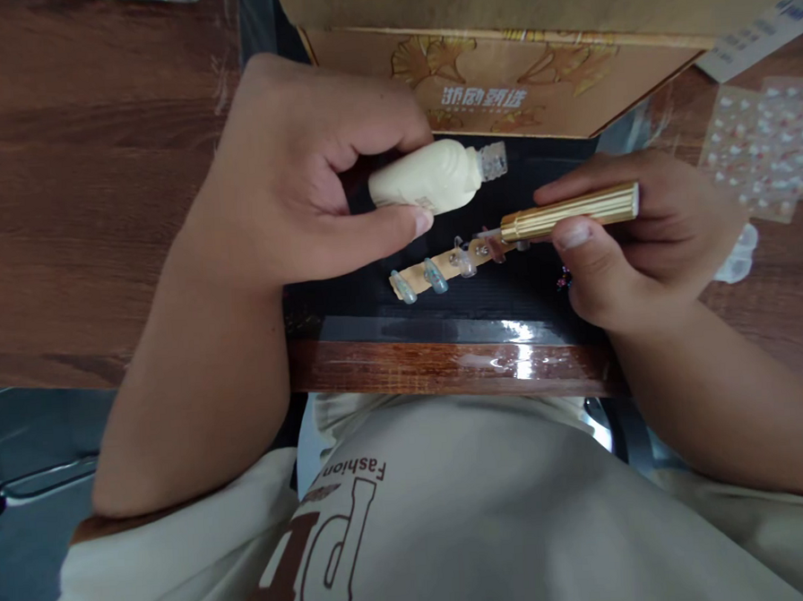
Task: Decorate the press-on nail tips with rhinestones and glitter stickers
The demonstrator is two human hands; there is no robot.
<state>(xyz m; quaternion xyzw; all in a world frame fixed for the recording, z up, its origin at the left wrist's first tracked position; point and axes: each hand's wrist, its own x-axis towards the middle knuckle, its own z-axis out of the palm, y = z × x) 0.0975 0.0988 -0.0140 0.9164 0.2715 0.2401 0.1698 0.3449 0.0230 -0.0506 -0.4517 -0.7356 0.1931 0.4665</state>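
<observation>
A cream-coloured bottle (426, 177) lies tilted in my left hand (327, 170), its clear neck pointing right, uncapped. My right hand (641, 243) pinches a ribbed gold cap (572, 213) between thumb and fingers. The cap's thin applicator end points left, just over a tan strip (417, 278) on the black mat (368, 311). Several decorated nail tips stand along that strip: bluish ones (435, 276) at its left part, clear and pinkish ones (465, 259) farther right. Whether the applicator touches a nail tip cannot be made out.
Behind the mat stands an orange-brown box (531, 83) with leaf patterns. Patterned sheets (770, 142) lie at the right on the wooden table (99, 173), near a white card (764, 35). A clear plastic piece (737, 256) is beside my right wrist.
</observation>
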